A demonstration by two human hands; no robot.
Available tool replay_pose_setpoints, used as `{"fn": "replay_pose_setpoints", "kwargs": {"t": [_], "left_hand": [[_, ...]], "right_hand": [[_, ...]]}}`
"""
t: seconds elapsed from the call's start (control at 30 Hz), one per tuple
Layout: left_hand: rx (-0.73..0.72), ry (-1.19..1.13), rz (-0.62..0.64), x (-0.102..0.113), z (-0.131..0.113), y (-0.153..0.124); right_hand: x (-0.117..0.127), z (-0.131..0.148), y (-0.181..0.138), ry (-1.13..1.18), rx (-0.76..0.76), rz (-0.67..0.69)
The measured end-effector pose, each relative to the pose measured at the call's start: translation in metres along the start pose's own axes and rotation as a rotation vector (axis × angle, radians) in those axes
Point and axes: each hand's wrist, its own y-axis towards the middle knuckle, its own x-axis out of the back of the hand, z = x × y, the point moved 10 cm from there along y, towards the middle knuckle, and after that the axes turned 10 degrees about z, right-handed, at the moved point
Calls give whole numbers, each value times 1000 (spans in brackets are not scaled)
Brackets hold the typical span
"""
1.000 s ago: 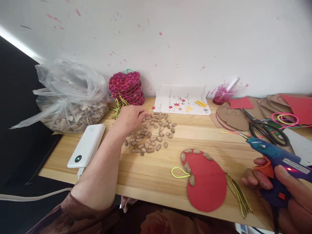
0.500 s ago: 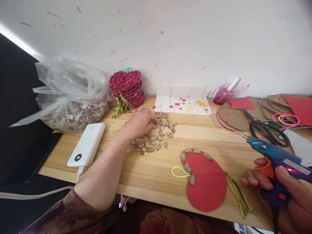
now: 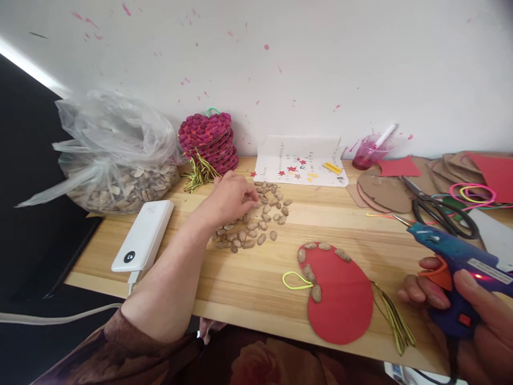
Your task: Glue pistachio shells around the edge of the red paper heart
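My left hand is over a loose scatter of peanut shells on the wooden table. Its fingers curl down with the tips together, and whatever is between them is hidden. At the right, my right hand grips a blue glue gun with an orange trigger and a lit red light. The nozzle points to the left. Between the hands lies a red, curved heart-like cutout with several peanut shells along its upper and left edge. It has a yellow cord loop and a green-and-dark tassel.
Behind my left arm sit a plastic bag of shells and a white power bank with a cable. Magenta shell-covered pieces lean at the wall. A paper sheet, pink cup, scissors and cardboard cutouts stand rightward.
My left hand stays at the shells, and its fingers have drawn closer together. The glue gun and the red cutout look unmoved; the view has shifted very slightly.
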Motion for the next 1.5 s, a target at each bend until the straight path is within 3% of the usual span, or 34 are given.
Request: {"fn": "replay_pose_setpoints", "kwargs": {"t": [0.43, 0.63, 0.77, 0.9, 1.0, 1.1, 1.2, 1.33, 1.5], "left_hand": [[31, 53, 98, -7, -1, 0], [-8, 50, 38, -4, -6, 2], [-119, -74, -30, 5, -17, -3], [-290, -311, -57, 6, -39, -10], [-404, -425, -93, 6, -58, -18], [-524, -429, -167, 12, -80, -30], [-632, -353, -239, 17, -99, -43], [-689, -256, -286, 16, -113, -50], [-695, -179, -316, 12, -118, -52]], "right_hand": [[-1, 8, -1, -47, 59, -23], [-10, 0, -7, 47, -43, -23], [-21, 8, -5, -6, -70, 19], [-50, 23, -4, -90, -77, 126], [-89, 32, -3, -141, -58, 261], [-138, 29, -2, -208, -49, 486], [-167, 21, 0, -228, -58, 594], [-184, 18, 2, -272, -31, 641], [-188, 22, 3, -337, 8, 656]]}}
